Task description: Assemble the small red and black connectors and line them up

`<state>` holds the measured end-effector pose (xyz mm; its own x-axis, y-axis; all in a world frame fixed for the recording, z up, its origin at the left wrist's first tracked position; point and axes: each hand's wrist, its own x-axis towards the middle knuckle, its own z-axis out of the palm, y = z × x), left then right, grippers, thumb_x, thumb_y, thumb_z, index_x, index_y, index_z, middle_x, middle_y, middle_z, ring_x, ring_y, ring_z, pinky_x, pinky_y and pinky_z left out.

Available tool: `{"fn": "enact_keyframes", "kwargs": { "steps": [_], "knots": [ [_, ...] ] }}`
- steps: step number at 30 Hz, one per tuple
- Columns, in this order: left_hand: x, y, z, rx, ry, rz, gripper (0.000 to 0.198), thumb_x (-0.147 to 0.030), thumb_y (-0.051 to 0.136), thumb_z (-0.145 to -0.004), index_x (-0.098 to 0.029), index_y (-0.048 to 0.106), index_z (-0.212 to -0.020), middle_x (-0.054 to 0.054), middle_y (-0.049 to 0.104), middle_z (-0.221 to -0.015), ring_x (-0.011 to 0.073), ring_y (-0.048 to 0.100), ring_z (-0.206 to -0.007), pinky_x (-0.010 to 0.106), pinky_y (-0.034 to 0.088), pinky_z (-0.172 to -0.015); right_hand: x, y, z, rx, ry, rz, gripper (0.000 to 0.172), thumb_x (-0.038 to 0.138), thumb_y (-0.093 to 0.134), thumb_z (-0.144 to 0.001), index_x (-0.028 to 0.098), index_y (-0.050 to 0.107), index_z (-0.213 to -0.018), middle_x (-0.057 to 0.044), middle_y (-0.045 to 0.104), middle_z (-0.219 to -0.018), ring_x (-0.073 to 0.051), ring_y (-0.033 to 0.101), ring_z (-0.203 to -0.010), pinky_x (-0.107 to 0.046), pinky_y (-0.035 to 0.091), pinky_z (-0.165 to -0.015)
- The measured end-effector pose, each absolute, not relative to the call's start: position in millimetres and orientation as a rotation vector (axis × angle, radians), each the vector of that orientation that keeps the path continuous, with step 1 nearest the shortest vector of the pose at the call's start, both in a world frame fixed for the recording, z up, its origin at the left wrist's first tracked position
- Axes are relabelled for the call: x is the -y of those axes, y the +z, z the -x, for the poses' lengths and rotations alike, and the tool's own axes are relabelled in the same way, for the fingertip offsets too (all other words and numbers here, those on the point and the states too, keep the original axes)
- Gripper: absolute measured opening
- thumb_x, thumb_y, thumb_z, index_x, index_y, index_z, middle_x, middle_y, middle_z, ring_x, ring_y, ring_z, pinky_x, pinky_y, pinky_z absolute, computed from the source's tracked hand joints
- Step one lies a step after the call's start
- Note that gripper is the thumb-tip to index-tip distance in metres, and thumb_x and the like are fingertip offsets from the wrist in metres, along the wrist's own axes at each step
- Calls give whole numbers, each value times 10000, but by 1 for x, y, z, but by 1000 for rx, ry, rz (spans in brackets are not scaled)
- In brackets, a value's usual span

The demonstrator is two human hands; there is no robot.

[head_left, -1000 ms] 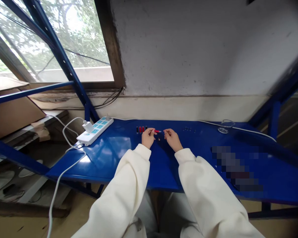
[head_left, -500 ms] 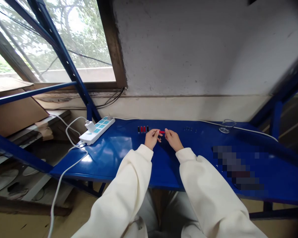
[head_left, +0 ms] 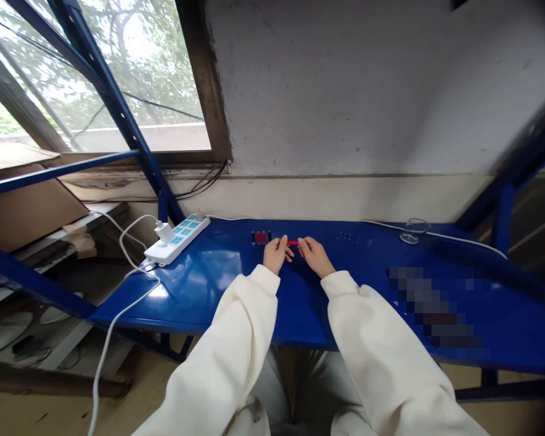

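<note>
Both of my hands rest close together on the blue metal bench (head_left: 218, 284). My left hand (head_left: 275, 254) pinches one end of a small red part (head_left: 292, 243), and my right hand (head_left: 315, 255) pinches its other end. Both hands have curled fingers. Just left of my left hand stands a short row of small red and black parts (head_left: 261, 236). A few tiny dark parts (head_left: 345, 235) lie to the right of my right hand. My white sleeves cover both forearms.
A white power strip (head_left: 178, 238) with a plugged-in charger and white cable lies at the bench's back left. Near the back right sits a clear round dish (head_left: 415, 231) beside a thin white wire. A window and blue frame bars stand on the left.
My right hand has moved left and closed on the red part that my left hand was holding alone. The view shifted slightly.
</note>
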<state>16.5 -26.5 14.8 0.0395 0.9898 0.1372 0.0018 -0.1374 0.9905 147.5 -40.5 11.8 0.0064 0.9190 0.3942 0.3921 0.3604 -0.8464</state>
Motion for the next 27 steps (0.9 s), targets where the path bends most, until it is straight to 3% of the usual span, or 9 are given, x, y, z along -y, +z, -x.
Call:
{"fn": "enact_keyframes", "kwargs": {
  "steps": [5, 9, 13, 17, 27],
  "knots": [
    [26, 16, -16, -1152, 1355, -1312, 400, -521, 471, -734, -147, 458, -594, -7, 539, -431, 77, 477, -325, 180, 342, -357, 36, 6, -147, 1587, 734, 1111, 283, 471, 416, -782, 194, 462, -812, 24, 508, -611, -92, 446, -482, -237, 372, -499],
    [25, 13, -15, -1133, 1370, -1327, 389, -513, 473, -736, -148, 457, -602, -12, 541, -443, 70, 462, -318, 179, 342, -355, 37, 8, -145, 1491, 846, 1114, 367, 511, 429, -762, 202, 427, -961, 10, 544, -722, -76, 453, -446, -234, 387, -463],
    [24, 11, -16, -1087, 1312, -1381, 380, -505, 474, -739, -147, 458, -615, -6, 559, -470, 68, 468, -324, 178, 349, -363, 40, 11, -146, 1464, 782, 1219, 424, 572, 310, -794, 191, 496, -769, 19, 535, -606, -79, 437, -403, -238, 377, -464],
    [26, 11, -18, -1053, 1266, -1431, 364, -493, 480, -741, -144, 470, -639, -3, 573, -492, 64, 464, -319, 180, 344, -362, 43, 13, -147, 1554, 722, 1266, 509, 609, 288, -782, 188, 469, -562, 22, 447, -433, -101, 422, -401, -239, 356, -461],
    [23, 14, -11, -1172, 1493, -1276, 386, -520, 443, -752, -151, 451, -639, -19, 557, -493, 47, 434, -305, 175, 329, -356, 46, 20, -149, 1410, 614, 1240, 479, 585, 313, -788, 188, 446, -554, 24, 431, -461, -99, 411, -454, -234, 353, -500]
  ]
}}
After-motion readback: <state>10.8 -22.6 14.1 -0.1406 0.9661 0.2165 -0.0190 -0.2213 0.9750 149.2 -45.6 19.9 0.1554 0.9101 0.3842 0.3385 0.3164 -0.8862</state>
